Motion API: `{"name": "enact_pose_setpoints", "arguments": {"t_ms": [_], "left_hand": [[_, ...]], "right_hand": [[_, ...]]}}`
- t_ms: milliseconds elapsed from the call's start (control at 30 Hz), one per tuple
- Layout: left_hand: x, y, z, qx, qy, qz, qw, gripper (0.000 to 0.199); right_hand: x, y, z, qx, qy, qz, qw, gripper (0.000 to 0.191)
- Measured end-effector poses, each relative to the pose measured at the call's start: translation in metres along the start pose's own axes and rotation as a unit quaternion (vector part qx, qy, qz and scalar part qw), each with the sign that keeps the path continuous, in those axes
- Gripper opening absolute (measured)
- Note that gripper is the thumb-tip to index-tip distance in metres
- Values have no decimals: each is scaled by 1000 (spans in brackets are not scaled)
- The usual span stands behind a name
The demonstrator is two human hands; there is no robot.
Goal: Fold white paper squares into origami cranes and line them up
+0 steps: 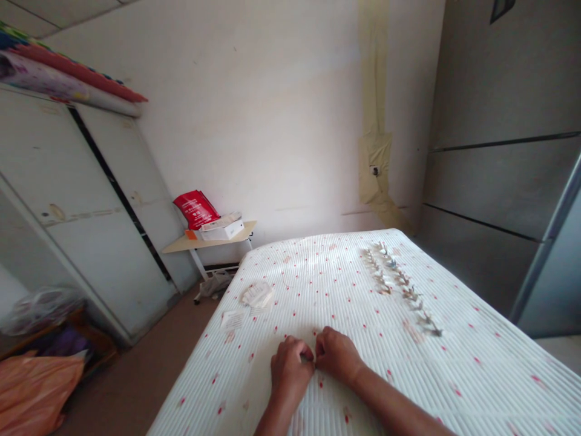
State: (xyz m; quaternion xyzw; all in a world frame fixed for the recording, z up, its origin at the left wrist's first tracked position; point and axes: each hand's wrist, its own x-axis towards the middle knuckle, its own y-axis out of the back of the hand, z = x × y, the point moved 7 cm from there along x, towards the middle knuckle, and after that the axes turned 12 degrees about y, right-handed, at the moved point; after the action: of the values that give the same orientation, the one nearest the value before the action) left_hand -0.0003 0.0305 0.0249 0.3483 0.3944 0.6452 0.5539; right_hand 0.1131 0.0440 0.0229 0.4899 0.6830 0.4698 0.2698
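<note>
My left hand and my right hand are close together over the near middle of the bed's white ribbed cover, which has small red marks. Fingers of both hands are curled in a pinch and nearly meet at the tips. Whatever lies between them is too small and hidden to make out. Beyond my left hand lies a fanned pile of paper pieces, with a flat printed paper nearer to me. On the right, several small folded pieces stand in rows running away from me.
A small table beyond the bed's left side holds a red bag and a white box. White sliding cabinet doors stand left, above an orange bag on the near left. A grey cabinet rises on the right.
</note>
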Motion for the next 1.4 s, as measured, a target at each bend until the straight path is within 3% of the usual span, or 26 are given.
{"name": "enact_pose_setpoints", "arguments": {"t_ms": [1100, 1400], "left_hand": [[-3, 0, -3, -39, -3, 1, 999, 17], [-1, -4, -6, -52, 2, -22, 998, 16]], "right_hand": [[0, -1, 5, 42, 15, -9, 999, 13], [4, -5, 9, 52, 32, -28, 998, 14]]}}
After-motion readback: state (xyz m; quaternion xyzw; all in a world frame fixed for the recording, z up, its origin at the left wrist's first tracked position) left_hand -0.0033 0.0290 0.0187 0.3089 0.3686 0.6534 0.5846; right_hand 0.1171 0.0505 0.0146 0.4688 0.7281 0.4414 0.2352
